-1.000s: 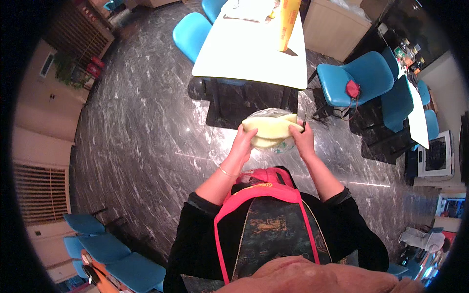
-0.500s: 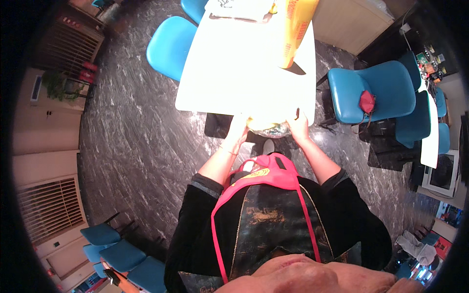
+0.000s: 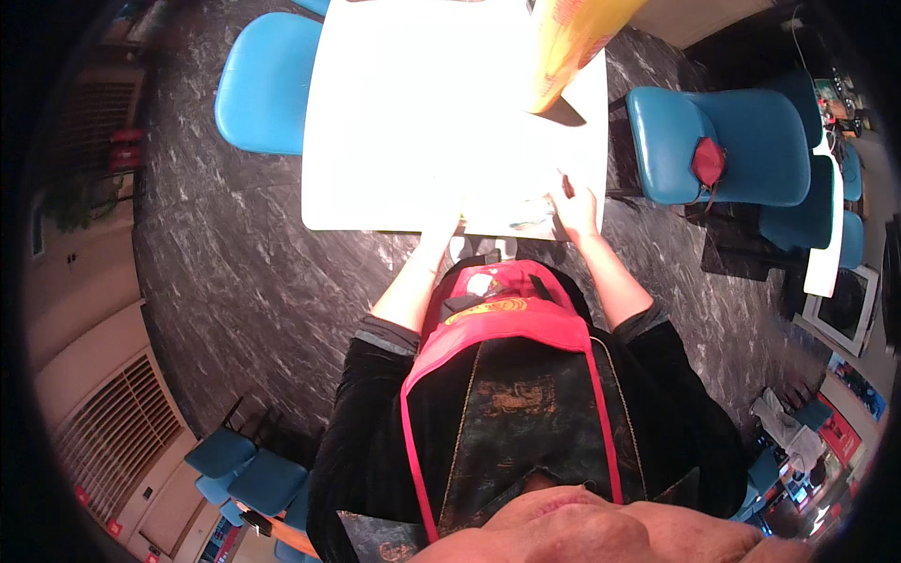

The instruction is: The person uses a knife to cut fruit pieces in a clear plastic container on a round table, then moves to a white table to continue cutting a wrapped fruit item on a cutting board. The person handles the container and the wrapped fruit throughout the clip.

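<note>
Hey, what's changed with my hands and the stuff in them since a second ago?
Your left hand and right hand have moved forward, from short of the white table to over its near edge, with the clear plastic. Glare now hides the pale yellow pieces, so I can't tell whether you let go. The red pouch stayed on its blue chair.

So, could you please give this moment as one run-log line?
left hand: grip washed out; right hand: holding slim dark object; both: at white table; yellow-orange object: on table
</note>
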`<move>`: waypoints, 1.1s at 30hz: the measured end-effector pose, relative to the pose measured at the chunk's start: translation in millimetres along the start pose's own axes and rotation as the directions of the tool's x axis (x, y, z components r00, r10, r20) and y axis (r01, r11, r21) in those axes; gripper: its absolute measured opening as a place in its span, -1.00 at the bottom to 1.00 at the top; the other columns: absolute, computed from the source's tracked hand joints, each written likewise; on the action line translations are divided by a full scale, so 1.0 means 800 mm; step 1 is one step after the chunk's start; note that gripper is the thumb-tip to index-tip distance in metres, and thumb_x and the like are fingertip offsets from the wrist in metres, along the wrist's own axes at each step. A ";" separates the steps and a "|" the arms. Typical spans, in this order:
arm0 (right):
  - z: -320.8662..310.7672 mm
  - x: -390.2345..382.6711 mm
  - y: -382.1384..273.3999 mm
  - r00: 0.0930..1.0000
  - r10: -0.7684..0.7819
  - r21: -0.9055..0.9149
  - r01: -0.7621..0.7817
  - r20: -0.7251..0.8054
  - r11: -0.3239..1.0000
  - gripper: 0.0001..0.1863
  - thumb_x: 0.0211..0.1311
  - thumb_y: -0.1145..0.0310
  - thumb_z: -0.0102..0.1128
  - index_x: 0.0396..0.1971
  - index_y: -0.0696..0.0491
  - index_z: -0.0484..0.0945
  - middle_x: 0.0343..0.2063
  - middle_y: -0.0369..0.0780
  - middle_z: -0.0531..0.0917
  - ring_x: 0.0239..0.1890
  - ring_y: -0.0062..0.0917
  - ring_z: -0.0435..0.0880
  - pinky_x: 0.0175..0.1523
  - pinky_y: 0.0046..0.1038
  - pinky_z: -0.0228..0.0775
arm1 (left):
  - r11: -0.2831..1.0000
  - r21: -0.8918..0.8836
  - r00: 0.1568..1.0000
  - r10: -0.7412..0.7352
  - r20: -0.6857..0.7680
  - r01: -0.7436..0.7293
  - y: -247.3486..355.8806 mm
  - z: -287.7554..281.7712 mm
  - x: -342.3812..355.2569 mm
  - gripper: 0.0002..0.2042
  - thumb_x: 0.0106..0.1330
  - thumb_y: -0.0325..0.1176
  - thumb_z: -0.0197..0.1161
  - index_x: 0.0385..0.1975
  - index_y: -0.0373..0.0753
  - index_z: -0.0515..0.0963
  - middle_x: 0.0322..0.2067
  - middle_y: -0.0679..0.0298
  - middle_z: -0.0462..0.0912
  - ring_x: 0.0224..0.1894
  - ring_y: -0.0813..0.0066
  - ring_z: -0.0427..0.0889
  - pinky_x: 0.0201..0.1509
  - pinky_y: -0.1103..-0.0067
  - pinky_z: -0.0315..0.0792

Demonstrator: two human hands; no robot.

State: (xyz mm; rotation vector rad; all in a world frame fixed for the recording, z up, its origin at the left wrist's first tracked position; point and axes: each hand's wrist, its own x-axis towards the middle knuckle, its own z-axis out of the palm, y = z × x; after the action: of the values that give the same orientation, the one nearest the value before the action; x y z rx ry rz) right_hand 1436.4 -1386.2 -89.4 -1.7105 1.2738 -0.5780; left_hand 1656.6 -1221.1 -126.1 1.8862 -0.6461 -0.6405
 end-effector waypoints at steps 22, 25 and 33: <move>0.013 -0.006 -0.010 0.993 0.115 0.172 -0.119 0.034 0.978 -0.88 0.20 0.45 0.14 -0.42 0.20 0.55 -0.68 -0.27 0.55 -0.63 -0.60 0.51 -0.51 -0.48 0.36 | 0.970 0.244 0.987 -0.052 0.154 0.013 0.085 -0.033 0.044 -0.64 0.36 -0.29 0.24 0.06 -0.36 0.50 -0.17 0.11 0.63 -0.19 0.40 0.60 -0.06 0.46 0.53; -0.006 -0.018 -0.041 0.933 0.328 0.379 -0.359 0.146 0.853 -0.89 0.22 0.49 0.10 -0.50 0.11 0.53 -0.71 -0.34 0.53 -0.69 -0.71 0.43 -0.58 -0.60 0.22 | 0.996 -0.044 0.990 -0.075 0.116 0.081 0.094 -0.036 0.039 -0.66 0.34 -0.31 0.28 0.03 -0.34 0.53 -0.19 0.16 0.64 -0.21 0.44 0.60 -0.06 0.50 0.54; -0.031 -0.023 -0.077 0.973 0.153 0.364 -0.207 0.172 0.908 -0.85 0.23 0.43 0.13 -0.54 0.09 0.50 -0.73 -0.37 0.48 -0.68 -0.73 0.40 -0.57 -0.61 0.18 | 0.918 -0.359 0.950 -0.057 0.306 0.170 0.119 -0.048 0.010 -0.70 0.32 -0.34 0.29 -0.01 -0.33 0.57 -0.22 0.19 0.65 -0.22 0.47 0.60 -0.07 0.53 0.53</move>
State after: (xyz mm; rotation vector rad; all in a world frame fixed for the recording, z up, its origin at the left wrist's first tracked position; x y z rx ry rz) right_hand 1440.9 -1374.7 -21.3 -1.2728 1.1198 -0.5437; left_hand 1673.6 -1235.8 -26.1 1.4831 -0.5484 -1.0558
